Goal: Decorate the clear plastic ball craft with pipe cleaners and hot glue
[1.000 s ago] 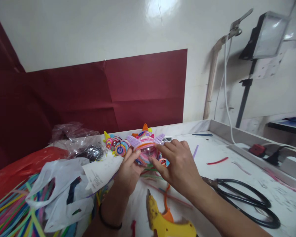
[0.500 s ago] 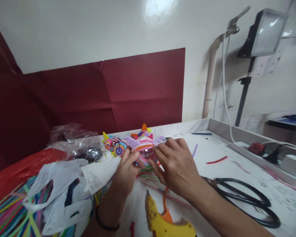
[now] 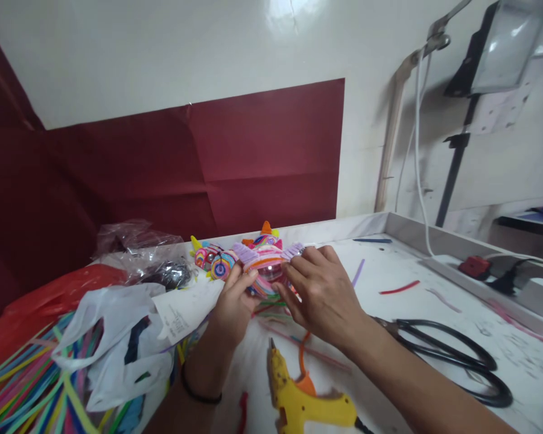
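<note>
A multicoloured pipe-cleaner craft [image 3: 266, 256] with a clear, shiny round window is held up between my two hands. Purple fuzzy pieces stick out at its upper left and right. My left hand [image 3: 232, 301] grips its left side, thumb in front. On the right side, the fingers of my right hand [image 3: 322, 292] press together at the craft's edge, partly covering it. Below the hands lies a yellow glue gun [image 3: 305, 401], its nozzle pointing away from me. Just behind are other colourful pipe-cleaner figures [image 3: 221, 265], partly hidden.
Black-handled scissors [image 3: 447, 349] lie at the right. Loose pipe-cleaner pieces, one of them red [image 3: 400, 287], are scattered around. At the left are a white plastic bag [image 3: 108, 319], a bundle of pipe cleaners [image 3: 31, 380] and a red bag [image 3: 67, 295]. A power strip [image 3: 447, 265] runs along the right edge.
The camera view has shifted slightly. Both hands keep hold of the craft in nearly the same pose, and its clear window shows a little more sharply.
</note>
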{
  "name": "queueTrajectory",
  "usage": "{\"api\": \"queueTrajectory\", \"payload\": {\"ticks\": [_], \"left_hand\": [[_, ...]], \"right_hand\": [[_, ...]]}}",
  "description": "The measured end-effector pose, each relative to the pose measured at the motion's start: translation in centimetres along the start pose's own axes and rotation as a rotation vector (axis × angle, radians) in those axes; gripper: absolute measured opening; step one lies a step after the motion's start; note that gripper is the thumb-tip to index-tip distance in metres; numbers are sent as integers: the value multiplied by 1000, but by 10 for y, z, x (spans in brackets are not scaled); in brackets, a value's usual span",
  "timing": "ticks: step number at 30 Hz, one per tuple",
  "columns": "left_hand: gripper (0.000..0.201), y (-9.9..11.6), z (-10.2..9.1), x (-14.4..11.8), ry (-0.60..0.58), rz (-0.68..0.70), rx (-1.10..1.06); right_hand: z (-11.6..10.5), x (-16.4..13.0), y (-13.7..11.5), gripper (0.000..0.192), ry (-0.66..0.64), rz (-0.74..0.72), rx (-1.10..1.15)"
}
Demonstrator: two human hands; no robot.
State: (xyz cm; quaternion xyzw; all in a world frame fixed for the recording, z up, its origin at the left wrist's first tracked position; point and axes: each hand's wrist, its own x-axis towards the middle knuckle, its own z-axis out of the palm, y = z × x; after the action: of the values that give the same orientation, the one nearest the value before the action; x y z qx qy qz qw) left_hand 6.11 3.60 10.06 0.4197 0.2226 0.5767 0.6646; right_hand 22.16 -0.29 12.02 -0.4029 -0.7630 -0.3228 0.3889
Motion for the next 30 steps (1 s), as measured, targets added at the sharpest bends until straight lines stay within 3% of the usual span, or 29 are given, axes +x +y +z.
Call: {"api": "queueTrajectory", "payload": {"ticks": [6,12,20,30], "left_hand": [[16,-4,-3,5,18,4,-17],[14,4,-2,17,25,56,-36],[14,17,10,45,15,104,5],[18,8,16,53,-25,92,25]], "right_hand": [[7,0,6,23,-89,35,-5],[7,14,13,27,-169,19,-30],[6,38,30,29,-130,44,-91],[19,26,42,23,-50,62,-65]]}}
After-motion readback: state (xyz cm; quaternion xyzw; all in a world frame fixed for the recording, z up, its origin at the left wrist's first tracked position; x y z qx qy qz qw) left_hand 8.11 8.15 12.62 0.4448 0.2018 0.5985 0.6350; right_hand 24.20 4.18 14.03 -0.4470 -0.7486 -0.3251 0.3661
